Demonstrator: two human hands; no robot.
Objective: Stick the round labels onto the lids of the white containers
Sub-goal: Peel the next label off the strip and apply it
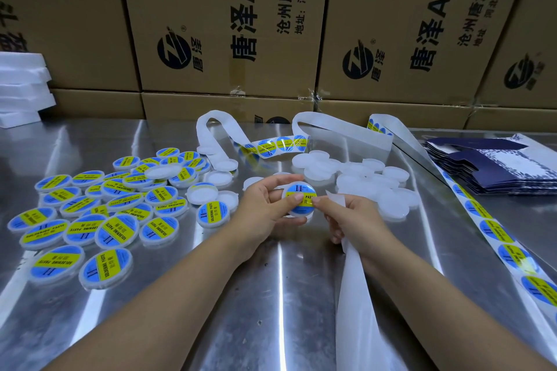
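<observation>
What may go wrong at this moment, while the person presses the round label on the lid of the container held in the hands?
1. The label may end off-centre or wrinkled: the left hand grips the small container in the air, and fingertips of both hands cover part of the label.
2. The right hand also holds the backing strip; its pull might drag the fingers aside.

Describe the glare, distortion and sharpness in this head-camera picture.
Head view: light leaves bright streaks of glare on the metal table; the wide lens bows the cardboard boxes and stretches the labelled containers near the left edge; the centre is sharp, where the left hand holds a container and the right hand holds the backing strip.
</observation>
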